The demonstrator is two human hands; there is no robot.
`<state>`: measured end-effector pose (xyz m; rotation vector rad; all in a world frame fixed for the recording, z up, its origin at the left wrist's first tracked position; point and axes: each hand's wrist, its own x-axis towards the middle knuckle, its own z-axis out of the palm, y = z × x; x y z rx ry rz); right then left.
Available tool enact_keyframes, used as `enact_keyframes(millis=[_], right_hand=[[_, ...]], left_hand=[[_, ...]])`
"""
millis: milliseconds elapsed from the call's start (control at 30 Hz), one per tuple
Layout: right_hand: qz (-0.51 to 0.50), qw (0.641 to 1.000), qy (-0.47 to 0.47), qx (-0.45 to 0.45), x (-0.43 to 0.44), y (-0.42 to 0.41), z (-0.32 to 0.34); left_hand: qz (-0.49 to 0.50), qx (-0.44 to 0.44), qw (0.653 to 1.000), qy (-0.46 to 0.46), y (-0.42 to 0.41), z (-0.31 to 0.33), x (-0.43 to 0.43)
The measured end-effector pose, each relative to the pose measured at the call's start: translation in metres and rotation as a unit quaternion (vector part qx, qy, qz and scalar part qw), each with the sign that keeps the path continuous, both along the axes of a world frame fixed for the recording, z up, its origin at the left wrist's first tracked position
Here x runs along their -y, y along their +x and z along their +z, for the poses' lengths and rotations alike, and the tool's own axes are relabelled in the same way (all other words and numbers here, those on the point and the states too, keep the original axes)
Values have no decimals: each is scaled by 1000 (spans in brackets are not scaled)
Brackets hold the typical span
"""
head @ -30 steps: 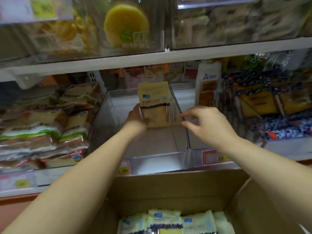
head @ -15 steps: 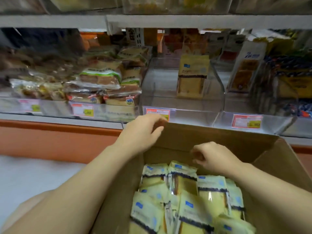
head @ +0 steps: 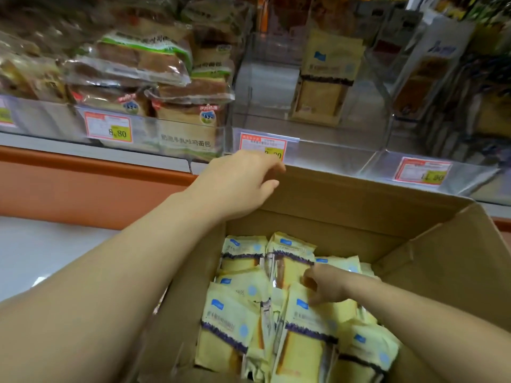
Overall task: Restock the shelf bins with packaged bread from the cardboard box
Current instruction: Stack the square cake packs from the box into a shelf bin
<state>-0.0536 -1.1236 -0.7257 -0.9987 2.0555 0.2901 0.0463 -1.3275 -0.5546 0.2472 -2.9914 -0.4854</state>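
An open cardboard box (head: 359, 197) stands below the shelf, holding several yellow bread packs (head: 235, 327) on end. My right hand (head: 327, 288) is down inside it, fingers resting on the top edge of one pack (head: 309, 319); the fingertips are partly hidden, so a grip is unclear. My left hand (head: 240, 183) hovers at the box's far left corner, fingers loosely apart and holding nothing. On the shelf above, a clear plastic bin (head: 326, 158) holds a single upright yellow pack (head: 325, 78).
The bin to the left is piled with bagged sliced loaves (head: 138, 62) behind a price tag (head: 109, 129). To the right, another clear bin (head: 425, 172) holds a white-and-orange pack (head: 423, 78). An orange shelf base (head: 83, 183) and pale floor (head: 41, 258) lie left of the box.
Both hands have left the shelf bin, where the yellow pack now stands alone. The right hand dropped into the box onto the packs; the left came back to the box's rim. My view tilted down.
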Motion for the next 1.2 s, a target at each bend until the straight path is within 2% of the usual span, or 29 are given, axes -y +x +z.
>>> enact_keyframes(millis=[100, 233, 367, 467, 567, 733, 900, 1000, 1100, 1200], right_hand=[[26, 1000, -2, 2, -1, 1, 5], [21, 997, -70, 6, 0, 2, 44], [32, 983, -168, -64, -3, 1, 103], [46, 960, -242, -131, -11, -3, 147], [27, 921, -344, -181, -18, -6, 189], [-8, 816, -521, -249, -17, -14, 240], [-31, 709, -648, -275, 2, -27, 273], [-40, 653, -692, -305, 12, -41, 280], [-112, 632, -698, -316, 13, -62, 268], [-244, 656, -667, -255, 2, -83, 246]], left_hand=[[-1, -3, 1000, -2, -1, -3, 1], [-20, 12, 1000, 6, 2, -6, -2], [-45, 53, 997, 40, 8, -9, -12], [-70, 80, 989, 102, 13, -6, -19], [-74, 70, 983, 155, 17, -2, -27], [7, -112, 984, 140, 5, 23, -35], [57, -203, 973, 97, -22, 61, -30], [91, -246, 961, 89, -44, 74, -25], [127, -271, 947, 117, -66, 69, -18], [153, -262, 931, 201, -82, 58, -10]])
